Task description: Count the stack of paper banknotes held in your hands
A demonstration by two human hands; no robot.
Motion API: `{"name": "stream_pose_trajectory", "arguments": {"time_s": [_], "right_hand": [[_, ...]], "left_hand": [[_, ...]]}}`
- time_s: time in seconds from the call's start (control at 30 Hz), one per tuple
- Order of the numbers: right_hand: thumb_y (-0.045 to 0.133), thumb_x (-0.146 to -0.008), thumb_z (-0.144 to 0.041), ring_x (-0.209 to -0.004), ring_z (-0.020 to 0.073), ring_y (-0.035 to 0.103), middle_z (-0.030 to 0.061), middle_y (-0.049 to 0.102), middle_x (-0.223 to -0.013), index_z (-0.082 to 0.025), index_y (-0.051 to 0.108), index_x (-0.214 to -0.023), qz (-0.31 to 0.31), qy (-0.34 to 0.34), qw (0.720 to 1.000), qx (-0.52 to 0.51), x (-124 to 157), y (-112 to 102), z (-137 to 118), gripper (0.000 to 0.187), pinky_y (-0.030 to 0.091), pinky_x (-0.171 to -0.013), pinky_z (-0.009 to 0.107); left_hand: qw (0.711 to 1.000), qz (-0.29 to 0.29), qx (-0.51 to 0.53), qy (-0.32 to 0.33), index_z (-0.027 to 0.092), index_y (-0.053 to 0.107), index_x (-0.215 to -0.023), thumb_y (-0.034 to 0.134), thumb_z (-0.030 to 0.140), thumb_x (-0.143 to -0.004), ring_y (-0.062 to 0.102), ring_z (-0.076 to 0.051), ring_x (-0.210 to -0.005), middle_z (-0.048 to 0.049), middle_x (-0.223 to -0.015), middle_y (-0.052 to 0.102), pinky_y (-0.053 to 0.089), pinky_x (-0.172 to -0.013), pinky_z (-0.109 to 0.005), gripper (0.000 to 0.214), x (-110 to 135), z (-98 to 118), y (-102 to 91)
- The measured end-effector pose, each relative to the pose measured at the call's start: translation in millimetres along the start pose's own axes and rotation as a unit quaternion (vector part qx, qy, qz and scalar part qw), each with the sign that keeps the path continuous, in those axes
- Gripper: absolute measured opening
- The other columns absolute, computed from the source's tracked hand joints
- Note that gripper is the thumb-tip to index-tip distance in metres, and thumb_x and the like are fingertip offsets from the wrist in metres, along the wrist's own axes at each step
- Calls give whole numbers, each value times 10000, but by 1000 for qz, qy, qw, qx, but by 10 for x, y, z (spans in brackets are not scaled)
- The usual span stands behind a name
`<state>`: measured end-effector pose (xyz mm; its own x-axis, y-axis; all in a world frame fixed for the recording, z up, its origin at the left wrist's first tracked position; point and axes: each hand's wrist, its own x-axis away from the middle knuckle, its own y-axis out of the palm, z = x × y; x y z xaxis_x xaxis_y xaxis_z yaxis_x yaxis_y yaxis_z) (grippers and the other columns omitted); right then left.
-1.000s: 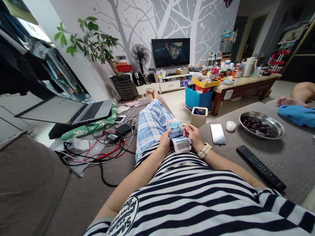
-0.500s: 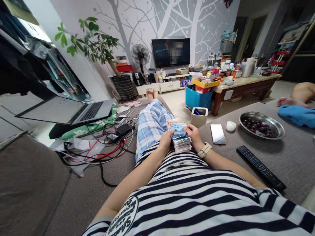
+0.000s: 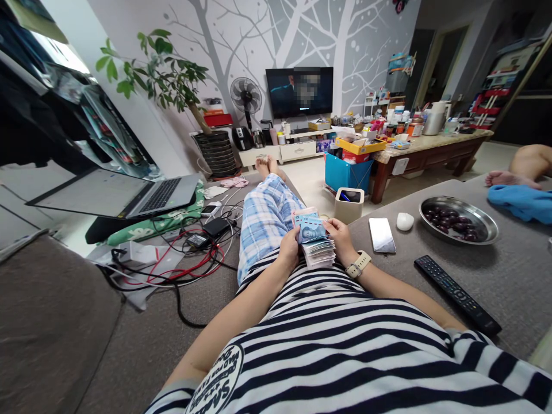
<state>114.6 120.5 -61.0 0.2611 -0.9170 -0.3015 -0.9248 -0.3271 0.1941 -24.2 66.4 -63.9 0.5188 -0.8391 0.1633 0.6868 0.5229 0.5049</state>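
One blue banknote (image 3: 312, 231) showed on the far part of the wad (image 3: 319, 255), its long axis running roughly from hand to hand. Left of the wad, the left hand (image 3: 290, 248) clasped its side; right of it, the right hand (image 3: 340, 237) pinched the note's right edge. The striped shirt (image 3: 328, 339) lay below the wad.

Some fingers of the left hand (image 3: 290, 247) are lost to me behind the banknotes (image 3: 312, 231), which sit too tightly to count. Blocky blur covers part of the television (image 3: 300, 92). I can't read the laptop (image 3: 92, 192) screen. My view cuts off another person's leg (image 3: 532, 160) at right and the round badge (image 3: 222, 376) below.
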Motion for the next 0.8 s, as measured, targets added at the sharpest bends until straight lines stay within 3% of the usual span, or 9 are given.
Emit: {"name": "stream_pose_trajectory", "arguments": {"time_s": [0.2, 0.4, 0.8], "right_hand": [[748, -721, -648, -599, 151, 462, -26, 540, -605, -229, 559, -648, 7, 0, 1000, 0, 12, 6, -6, 466, 417, -605, 305], [753, -720, -634, -605, 153, 476, -18, 576, -615, -227, 573, -658, 10, 6, 1000, 0, 16, 0, 6, 449, 431, -610, 304], [763, -712, -635, -582, 154, 479, -17, 574, -608, -233, 576, -666, -8, 14, 1000, -23, 38, 4, -29, 446, 423, -583, 309]], "left_hand": [[1000, -20, 4, 2, 148, 748, -839, 718, 250, -786, 771, -249, -909, -61, -773, 788, 593, -934, -371, 119, -10, -21, -17], [1000, 3, -7, 3, 150, 747, -830, 740, 273, -780, 770, -250, -884, -60, -757, 785, 598, -926, -377, 133, -14, -28, -19], [1000, -9, -3, 8, 151, 745, -799, 746, 267, -762, 768, -254, -893, -60, -751, 781, 599, -919, -377, 122, 27, -4, -4]]}}
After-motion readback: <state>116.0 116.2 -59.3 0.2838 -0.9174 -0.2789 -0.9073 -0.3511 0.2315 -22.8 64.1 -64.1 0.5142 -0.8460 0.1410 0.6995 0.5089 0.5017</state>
